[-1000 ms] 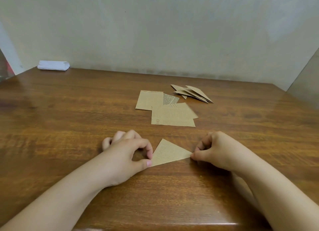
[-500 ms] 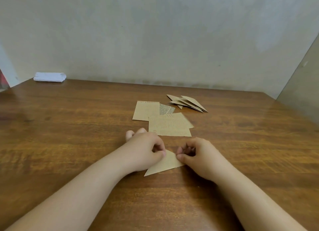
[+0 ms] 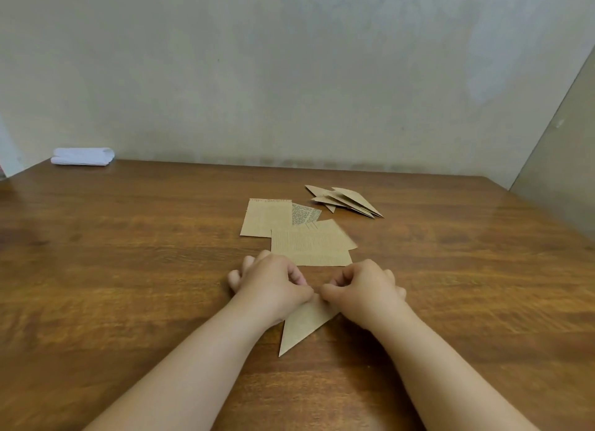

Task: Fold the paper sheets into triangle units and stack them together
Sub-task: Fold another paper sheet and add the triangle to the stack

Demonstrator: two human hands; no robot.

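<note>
The folded triangle lies on the surface close to the person, its long point aimed back at them. Both hands meet at its far edge: the left hand and the right hand each have a grip pinched on the paper, fingers curled. This looks like a fold being finished; next it likely joins the finished units beyond the flat sheets

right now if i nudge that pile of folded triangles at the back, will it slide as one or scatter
Probably scatter: the folded triangles lie loosely fanned, not nested. They look like thin, light paper, and the wooden table looks glossy, so each would likely slide easily.
</note>
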